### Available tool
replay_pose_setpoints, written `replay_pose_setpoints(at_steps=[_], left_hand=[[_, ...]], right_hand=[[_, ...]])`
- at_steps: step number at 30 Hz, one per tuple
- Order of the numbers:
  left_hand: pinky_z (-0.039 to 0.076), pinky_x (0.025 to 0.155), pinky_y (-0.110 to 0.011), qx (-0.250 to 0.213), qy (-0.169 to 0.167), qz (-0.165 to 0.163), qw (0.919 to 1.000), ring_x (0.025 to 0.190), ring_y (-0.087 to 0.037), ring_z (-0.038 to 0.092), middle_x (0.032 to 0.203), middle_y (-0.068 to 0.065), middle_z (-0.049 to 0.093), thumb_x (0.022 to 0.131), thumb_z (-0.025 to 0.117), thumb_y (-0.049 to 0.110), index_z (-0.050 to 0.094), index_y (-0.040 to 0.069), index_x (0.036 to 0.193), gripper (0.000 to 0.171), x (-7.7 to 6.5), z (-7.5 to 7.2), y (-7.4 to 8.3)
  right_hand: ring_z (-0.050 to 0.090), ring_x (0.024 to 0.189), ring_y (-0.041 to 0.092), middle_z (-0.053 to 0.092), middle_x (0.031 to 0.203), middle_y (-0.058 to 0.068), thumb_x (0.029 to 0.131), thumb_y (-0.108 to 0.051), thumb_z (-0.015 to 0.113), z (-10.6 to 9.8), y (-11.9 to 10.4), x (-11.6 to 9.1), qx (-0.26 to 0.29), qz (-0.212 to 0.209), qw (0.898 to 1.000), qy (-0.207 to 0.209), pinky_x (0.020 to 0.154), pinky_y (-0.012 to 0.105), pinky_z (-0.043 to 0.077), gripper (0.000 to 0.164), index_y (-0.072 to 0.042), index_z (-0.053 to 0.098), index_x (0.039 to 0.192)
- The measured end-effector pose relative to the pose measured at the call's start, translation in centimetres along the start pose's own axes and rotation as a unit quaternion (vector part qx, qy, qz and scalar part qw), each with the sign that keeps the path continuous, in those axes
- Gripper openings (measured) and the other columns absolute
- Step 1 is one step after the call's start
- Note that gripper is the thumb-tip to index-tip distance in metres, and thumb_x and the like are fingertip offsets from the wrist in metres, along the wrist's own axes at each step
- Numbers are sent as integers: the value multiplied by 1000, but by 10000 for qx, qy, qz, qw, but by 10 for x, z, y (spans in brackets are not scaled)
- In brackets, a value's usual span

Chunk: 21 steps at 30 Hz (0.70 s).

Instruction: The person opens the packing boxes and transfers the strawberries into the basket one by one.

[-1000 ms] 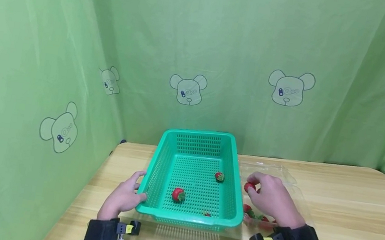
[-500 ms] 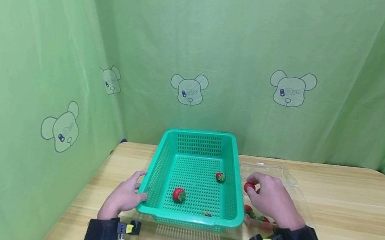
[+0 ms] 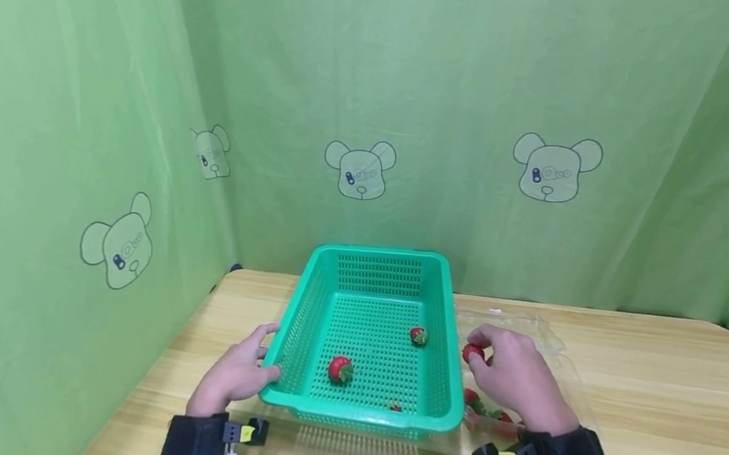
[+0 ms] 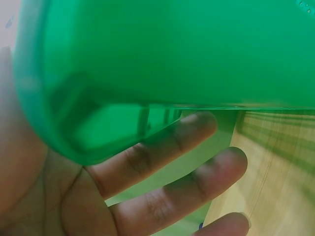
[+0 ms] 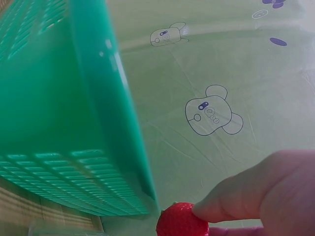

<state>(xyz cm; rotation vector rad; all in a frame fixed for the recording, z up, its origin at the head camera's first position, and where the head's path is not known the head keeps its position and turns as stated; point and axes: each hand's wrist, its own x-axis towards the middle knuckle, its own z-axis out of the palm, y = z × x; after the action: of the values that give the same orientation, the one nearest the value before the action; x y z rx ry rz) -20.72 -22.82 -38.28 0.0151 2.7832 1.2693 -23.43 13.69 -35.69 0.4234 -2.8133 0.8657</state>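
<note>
In the head view, a green plastic basket (image 3: 455, 353) stands in the middle, with a few red strawberries on its floor, one near the front (image 3: 340, 369). At its near left corner my left hand (image 3: 236, 373) rests against the rim. The left wrist view shows the fingers (image 4: 172, 196) fairly straight and spread along the outer wall. To the right of the basket, my right hand (image 3: 513, 370) pinches a strawberry (image 5: 182, 220) between thumb and fingers. It is above a clear plastic box (image 3: 572, 380), in which more strawberries (image 3: 473, 400) lie, partly hidden by the hand.
The basket and box stand on a wooden table (image 3: 679, 413). The basket's right wall rises close beside the right hand. A green curtain (image 3: 446, 73) with bear-face prints hangs behind the table and along its left side. Each wrist wears a black strap (image 3: 194, 445).
Both hands keep their places, and the strawberry stays in the right hand. Only a very slight shift of the whole head view shows.
</note>
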Motion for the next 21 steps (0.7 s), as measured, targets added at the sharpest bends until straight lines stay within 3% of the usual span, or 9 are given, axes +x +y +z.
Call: replay_pose_setpoints(at_steps=[21], left_hand=[[49, 85, -56, 45, -17, 113, 9999, 110, -41, 57, 127, -31, 56, 84, 60, 4, 30, 8, 145, 68, 1, -1, -2]], right_hand=[[55, 68, 22, 65, 81, 9, 84, -6, 63, 0, -7, 3, 48, -143, 9999, 78, 55, 33, 50, 12, -3, 65, 96]])
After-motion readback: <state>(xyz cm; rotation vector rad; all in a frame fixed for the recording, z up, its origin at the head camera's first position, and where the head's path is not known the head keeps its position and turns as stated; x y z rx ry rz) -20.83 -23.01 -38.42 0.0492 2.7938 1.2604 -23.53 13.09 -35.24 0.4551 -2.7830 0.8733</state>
